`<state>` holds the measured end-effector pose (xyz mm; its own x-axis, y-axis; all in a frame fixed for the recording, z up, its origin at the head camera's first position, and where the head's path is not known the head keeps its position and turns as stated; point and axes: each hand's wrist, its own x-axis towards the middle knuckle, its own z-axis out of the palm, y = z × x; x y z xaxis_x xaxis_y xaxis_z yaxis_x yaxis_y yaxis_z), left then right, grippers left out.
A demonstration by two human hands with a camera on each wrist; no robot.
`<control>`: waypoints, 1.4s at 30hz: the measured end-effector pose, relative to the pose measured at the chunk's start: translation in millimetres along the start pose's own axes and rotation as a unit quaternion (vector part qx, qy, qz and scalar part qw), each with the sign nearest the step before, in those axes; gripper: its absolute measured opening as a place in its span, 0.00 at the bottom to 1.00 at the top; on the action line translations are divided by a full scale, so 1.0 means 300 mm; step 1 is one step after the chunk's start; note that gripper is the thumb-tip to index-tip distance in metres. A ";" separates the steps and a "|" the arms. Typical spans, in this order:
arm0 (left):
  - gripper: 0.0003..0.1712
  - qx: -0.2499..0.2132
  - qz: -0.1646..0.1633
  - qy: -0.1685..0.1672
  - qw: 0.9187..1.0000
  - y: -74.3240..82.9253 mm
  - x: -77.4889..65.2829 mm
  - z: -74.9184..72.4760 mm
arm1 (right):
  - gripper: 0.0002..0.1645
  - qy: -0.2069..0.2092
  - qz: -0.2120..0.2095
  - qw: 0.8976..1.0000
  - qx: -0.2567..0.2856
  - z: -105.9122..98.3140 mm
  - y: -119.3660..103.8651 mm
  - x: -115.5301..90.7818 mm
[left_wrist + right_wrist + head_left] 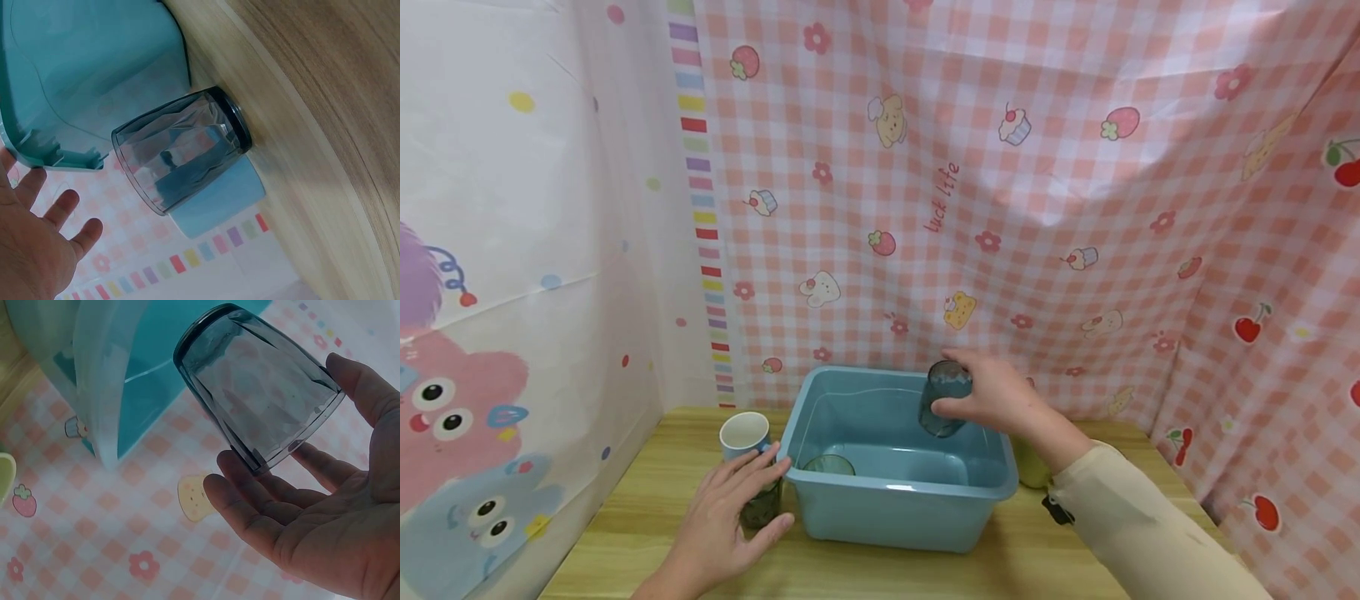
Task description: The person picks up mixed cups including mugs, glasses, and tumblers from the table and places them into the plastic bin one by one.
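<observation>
My right hand point(992, 392) grips a dark grey glass tumbler point(946, 398) near its rim, thumb on one side and fingers on the other. It is above the right half of a blue plastic tub point(898, 517). The right wrist view shows the tumbler point(256, 387) tilted, nothing visible inside it. My left hand point(730, 512) has its fingers extended, fingertips at the tub's near left corner. Partly hidden behind that hand stands another dark glass tumbler point(763, 506), upright beside the tub; it shows fully in the left wrist view point(181, 153). Inside the tub at left is a greenish glass point(830, 465).
A mug point(745, 432), white inside and blue outside, stands left of the tub, behind the tumbler. On the right, a yellow-green cup point(1032, 468) is partly hidden by my right arm. Everything stands on a wooden table point(625, 533), with patterned cloth point(850, 208) hanging behind and at both sides.
</observation>
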<state>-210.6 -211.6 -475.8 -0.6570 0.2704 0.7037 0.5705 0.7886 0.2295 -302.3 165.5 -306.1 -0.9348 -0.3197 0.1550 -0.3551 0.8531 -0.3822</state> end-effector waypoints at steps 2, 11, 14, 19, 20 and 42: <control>0.40 0.000 0.002 0.002 1.000 0.000 0.000 0.000 | 0.51 -0.005 0.001 1.000 0.003 0.014 -0.005 0.012; 0.39 0.000 0.007 0.009 1.000 -0.002 -0.005 0.000 | 0.50 -0.033 -0.003 0.999 -0.007 0.078 -0.037 0.064; 0.39 -0.002 0.005 0.007 1.000 -0.001 -0.005 0.001 | 0.50 -0.044 -0.004 0.999 -0.014 0.098 -0.054 0.074; 0.39 -0.002 0.002 0.003 1.000 -0.001 -0.006 0.002 | 0.49 -0.058 -0.005 0.998 -0.010 0.125 -0.079 0.085; 0.39 -0.002 0.002 0.002 1.000 0.000 -0.005 0.002 | 0.49 -0.061 -0.006 0.998 -0.007 0.128 -0.084 0.087; 0.40 -0.005 0.004 0.003 1.000 -0.009 -0.007 0.003 | 0.50 -0.129 0.024 0.991 -0.026 0.239 -0.129 0.129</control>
<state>-211.2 -213.7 -478.6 -0.6492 0.2745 0.7093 0.5817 0.7800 0.2306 -325.5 90.4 -350.6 -0.9241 -0.3679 -0.1029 -0.3159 0.8874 -0.3356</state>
